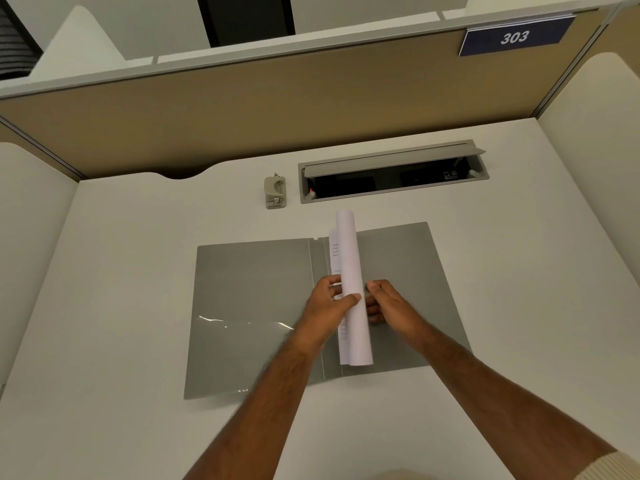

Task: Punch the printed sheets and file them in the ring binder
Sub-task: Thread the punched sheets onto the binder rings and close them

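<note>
A grey binder (249,282) lies open and flat on the white desk, its spine running front to back near the middle. The printed sheets (349,258), curled over into a white roll, stand along the spine on the binder's right half. My left hand (329,299) grips the roll from the left, thumb across its front. My right hand (384,303) is at the roll's right side, fingertips against the sheets near the binder's surface. A small beige hole punch (275,192) sits on the desk beyond the binder, apart from both hands.
A cable tray (393,174) with its lid raised is set into the desk (121,271) behind the binder. Beige partition walls (242,112) enclose the desk at the back and sides. A sign reading 303 (515,37) hangs at the upper right.
</note>
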Available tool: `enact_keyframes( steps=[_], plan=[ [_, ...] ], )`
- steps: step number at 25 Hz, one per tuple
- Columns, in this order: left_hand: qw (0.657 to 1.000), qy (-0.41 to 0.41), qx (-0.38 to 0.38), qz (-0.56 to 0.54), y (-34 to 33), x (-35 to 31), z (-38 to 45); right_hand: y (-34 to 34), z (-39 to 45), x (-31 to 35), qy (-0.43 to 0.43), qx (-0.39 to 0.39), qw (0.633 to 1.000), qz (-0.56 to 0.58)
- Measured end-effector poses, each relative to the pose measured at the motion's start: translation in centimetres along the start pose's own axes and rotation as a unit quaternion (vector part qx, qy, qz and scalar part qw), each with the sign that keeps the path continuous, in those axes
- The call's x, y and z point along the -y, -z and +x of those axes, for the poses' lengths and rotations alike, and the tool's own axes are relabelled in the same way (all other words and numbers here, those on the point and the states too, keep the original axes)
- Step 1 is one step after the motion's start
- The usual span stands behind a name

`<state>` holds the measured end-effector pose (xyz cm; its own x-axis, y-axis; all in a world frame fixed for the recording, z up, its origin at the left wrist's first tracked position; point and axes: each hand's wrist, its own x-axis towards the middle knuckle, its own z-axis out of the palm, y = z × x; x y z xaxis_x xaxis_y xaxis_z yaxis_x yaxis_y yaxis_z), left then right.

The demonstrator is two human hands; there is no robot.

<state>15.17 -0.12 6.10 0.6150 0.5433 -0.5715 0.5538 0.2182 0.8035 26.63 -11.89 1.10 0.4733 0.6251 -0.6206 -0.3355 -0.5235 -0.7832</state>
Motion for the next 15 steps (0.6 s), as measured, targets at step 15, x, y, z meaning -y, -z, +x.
enact_keyframes(
  steps=[15],
  plan=[
    [0.998,-0.007,0.029,0.060,-2.4,1.1,1.9,0.7,-1.1,0.0,-0.022,-0.038,0.998,0.037]
  ],
)
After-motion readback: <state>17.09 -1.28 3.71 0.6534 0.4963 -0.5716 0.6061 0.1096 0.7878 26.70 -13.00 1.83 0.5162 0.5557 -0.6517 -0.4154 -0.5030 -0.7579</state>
